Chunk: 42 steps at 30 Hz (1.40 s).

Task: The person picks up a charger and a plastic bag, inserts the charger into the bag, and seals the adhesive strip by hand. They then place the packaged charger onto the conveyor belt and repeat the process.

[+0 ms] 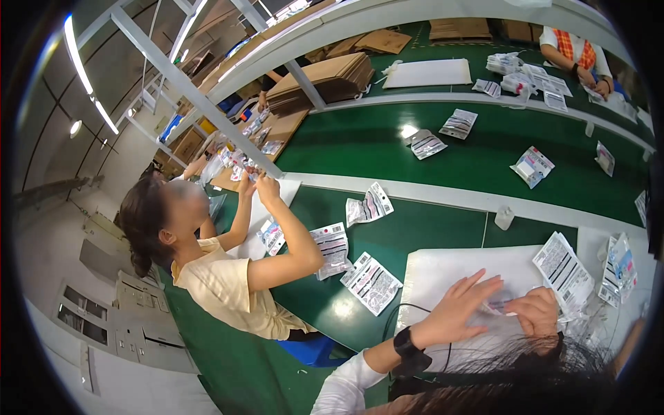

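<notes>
Over a white work mat (429, 277) my left hand (453, 309) is raised with its fingers stretched out, holding nothing that I can see. Close to its right, my right hand (537, 310) has its fingers curled and pinched on a small clear plastic bag (495, 306) with a pinkish tint. That bag lies between the two hands, and its contents are too blurred to tell. Beside my right hand lies a white printed pouch (564, 270). Another printed pouch (618, 270) with a clear window sits farther right, above crumpled clear plastic (584, 325).
Left of the mat, several printed pouches (371, 283) lie on the green table. A small clear bottle (504, 218) stands by the white rail (429, 197). Beyond it, a green belt (373, 142) carries scattered pouches. A co-worker (221, 270) sits at left; another person (577, 59) works across the belt.
</notes>
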Available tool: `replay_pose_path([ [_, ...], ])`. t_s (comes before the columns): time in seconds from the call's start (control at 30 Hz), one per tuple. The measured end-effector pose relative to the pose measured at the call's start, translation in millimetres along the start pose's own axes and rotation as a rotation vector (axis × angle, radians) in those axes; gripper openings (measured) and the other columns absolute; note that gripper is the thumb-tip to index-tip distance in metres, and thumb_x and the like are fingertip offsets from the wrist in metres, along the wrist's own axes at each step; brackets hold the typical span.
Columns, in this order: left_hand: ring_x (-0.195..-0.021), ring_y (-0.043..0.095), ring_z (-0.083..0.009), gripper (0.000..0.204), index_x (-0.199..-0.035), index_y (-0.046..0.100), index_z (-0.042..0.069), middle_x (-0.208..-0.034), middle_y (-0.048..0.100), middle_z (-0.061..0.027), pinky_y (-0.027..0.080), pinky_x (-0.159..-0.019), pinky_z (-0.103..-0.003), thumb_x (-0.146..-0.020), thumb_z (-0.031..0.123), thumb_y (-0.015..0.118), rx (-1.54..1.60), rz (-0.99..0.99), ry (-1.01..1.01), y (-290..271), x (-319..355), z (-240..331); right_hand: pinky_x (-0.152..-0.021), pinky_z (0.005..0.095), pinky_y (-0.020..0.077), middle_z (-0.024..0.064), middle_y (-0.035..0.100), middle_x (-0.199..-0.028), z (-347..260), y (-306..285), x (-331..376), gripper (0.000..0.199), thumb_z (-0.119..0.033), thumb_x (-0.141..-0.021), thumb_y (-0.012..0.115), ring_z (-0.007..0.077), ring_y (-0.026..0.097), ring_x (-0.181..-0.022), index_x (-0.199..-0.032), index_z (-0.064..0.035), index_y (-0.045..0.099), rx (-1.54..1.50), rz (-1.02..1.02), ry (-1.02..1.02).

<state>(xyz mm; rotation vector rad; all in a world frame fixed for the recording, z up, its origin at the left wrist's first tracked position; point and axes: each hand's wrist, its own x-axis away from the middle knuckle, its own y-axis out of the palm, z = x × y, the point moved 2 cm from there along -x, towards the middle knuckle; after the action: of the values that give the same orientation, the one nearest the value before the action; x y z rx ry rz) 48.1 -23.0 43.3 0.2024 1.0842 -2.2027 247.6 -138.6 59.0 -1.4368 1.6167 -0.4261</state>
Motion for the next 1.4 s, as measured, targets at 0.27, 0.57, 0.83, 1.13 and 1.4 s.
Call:
replay_pose_path([
  [0.27,-0.087,0.072,-0.0191,0.024,-0.117,0.072,0.006,-0.103,0.075,-0.0093,0.054,-0.076,-0.027,-0.096,0.017,0.067,0.163,0.154,-0.511,-74.8,29.1,-25.1,-0.083,0.0358,0.0468,0.0124,0.069,-0.106,-18.9,-1.5,-13.1,0.036,-0.017,-0.09,0.063,0.0267,0.061,-0.091,-0.121,-0.0007,0.062,-0.427,0.182,0.15],
  [0.57,-0.13,0.055,-0.0322,0.043,-0.135,0.063,0.013,-0.138,0.06,-0.0095,0.046,-0.104,-0.04,-0.092,0.009,0.062,-0.857,0.356,-0.374,-137.8,63.9,-133.1,-0.085,0.0332,0.0485,0.0138,0.067,-0.106,23.0,26.9,19.5,0.041,-0.012,-0.091,0.057,0.0221,0.063,-0.092,-0.129,0.0019,0.056,-0.614,0.117,0.302],
  [0.83,-0.147,0.034,-0.036,0.059,-0.151,0.046,0.019,-0.161,0.036,-0.009,0.034,-0.114,-0.054,-0.094,0.026,0.061,-0.919,0.065,-0.504,-106.7,85.8,-162.0,-0.082,0.0345,0.0521,0.013,0.07,-0.096,29.5,38.5,22.7,0.037,-0.002,-0.089,0.059,0.0229,0.067,-0.085,-0.126,0.0025,0.058,-0.542,0.093,0.302],
  [1.13,-0.151,0.026,-0.0376,0.07,-0.157,0.036,0.018,-0.164,0.029,-0.011,0.025,-0.116,-0.065,-0.094,0.031,0.063,-0.953,0.074,-0.508,-103.2,85.0,-168.5,-0.081,0.0354,0.0526,0.0113,0.072,-0.092,34.4,32.8,29.7,0.035,-0.005,-0.089,0.061,0.0256,0.068,-0.084,-0.124,0.0001,0.06,-0.578,0.014,0.373],
  [1.4,-0.151,0.019,-0.0454,0.089,-0.158,0.031,0.012,-0.166,0.022,-0.0173,0.019,-0.115,-0.069,-0.079,0.023,0.07,-0.685,0.016,-0.337,-97.2,51.4,-52.9,-0.082,0.037,0.0515,0.0052,0.073,-0.097,5.2,12.6,3.0,0.036,-0.016,-0.091,0.069,0.0258,0.07,-0.091,-0.126,-0.009,0.062,-0.286,0.019,0.158],
])
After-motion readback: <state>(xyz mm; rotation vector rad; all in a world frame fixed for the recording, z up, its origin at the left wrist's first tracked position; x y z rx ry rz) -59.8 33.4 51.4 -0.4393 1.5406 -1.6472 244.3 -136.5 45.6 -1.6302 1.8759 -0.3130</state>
